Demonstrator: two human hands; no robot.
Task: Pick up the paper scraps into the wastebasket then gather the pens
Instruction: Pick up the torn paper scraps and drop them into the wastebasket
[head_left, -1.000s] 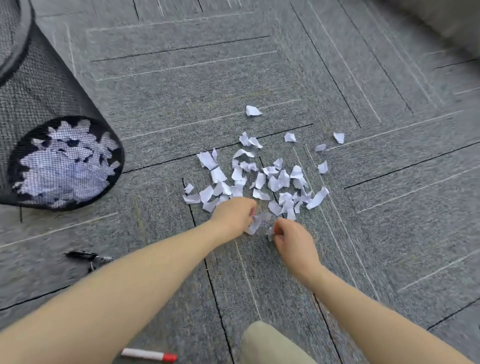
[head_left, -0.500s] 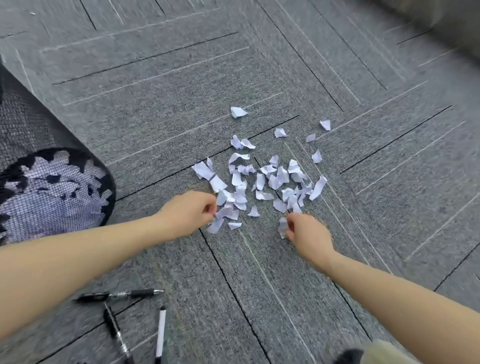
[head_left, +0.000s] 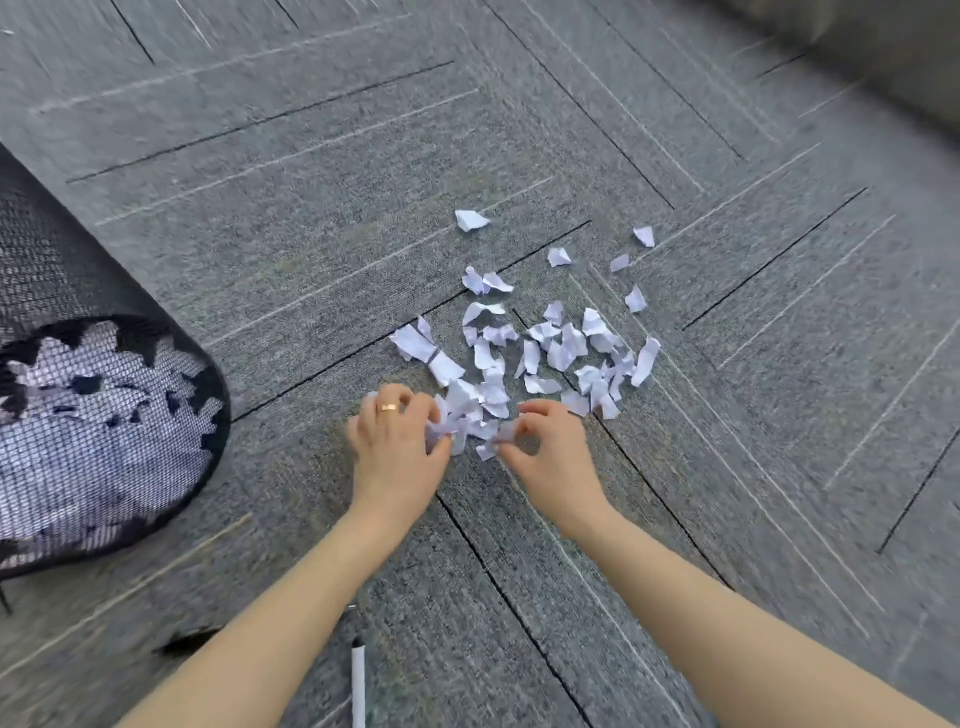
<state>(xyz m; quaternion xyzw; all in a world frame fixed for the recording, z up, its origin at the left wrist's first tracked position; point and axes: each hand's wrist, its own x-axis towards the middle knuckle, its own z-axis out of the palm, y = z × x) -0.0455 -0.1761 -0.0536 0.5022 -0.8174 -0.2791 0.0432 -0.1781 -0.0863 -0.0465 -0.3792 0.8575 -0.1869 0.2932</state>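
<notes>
hands (head_left: 462, 441) gripping paper scraps (head_left: 524, 358), pile just beyond

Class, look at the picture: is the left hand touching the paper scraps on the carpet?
Touching. The head view shows the left hand with its fingers curled into the near edge of the paper scraps.

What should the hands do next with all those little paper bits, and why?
Probably close both hands on the bunch between them and lift it. The left hand and right hand already pinch scraps at the near edge of the paper pile, and the wastebasket lies close on the left, already holding scraps.
</notes>
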